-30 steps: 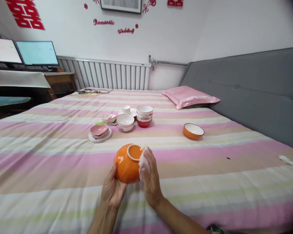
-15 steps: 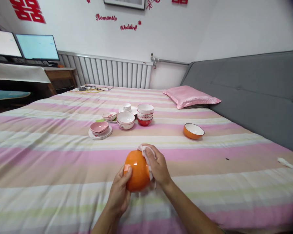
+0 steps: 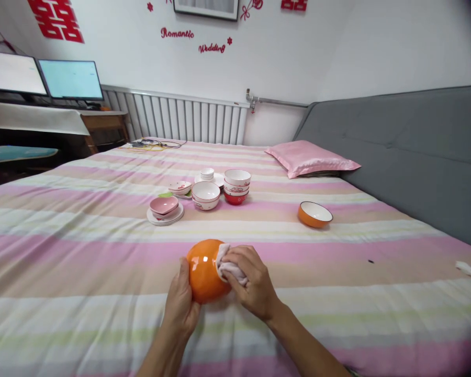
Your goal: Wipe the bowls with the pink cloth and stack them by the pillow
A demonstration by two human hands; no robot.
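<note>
A glossy orange bowl (image 3: 204, 269) is held up over the bed, its outer side towards me. My left hand (image 3: 181, 298) grips its left edge, with the thumb along the outside and the other fingers mostly hidden. Bunched in my right hand (image 3: 255, 283) is a whitish cloth (image 3: 230, 266), pressed against the right part of the bowl near its base. Another orange bowl (image 3: 314, 214) with a white inside stands upright on the bedspread, beyond my hands to the right.
Farther back stand stacked white and red bowls (image 3: 237, 187), two white bowls (image 3: 205, 196), a pink dish (image 3: 164, 205) on white plates (image 3: 166, 220), and small white cups (image 3: 207, 174). A pink pillow (image 3: 312, 157) lies by the grey headboard (image 3: 408, 136). Cables (image 3: 157, 144) lie at the far edge.
The orange bowl has been turned and tilted in my left hand. My right hand has shifted with the cloth from the bowl's side to its base. The view has moved slightly.
</note>
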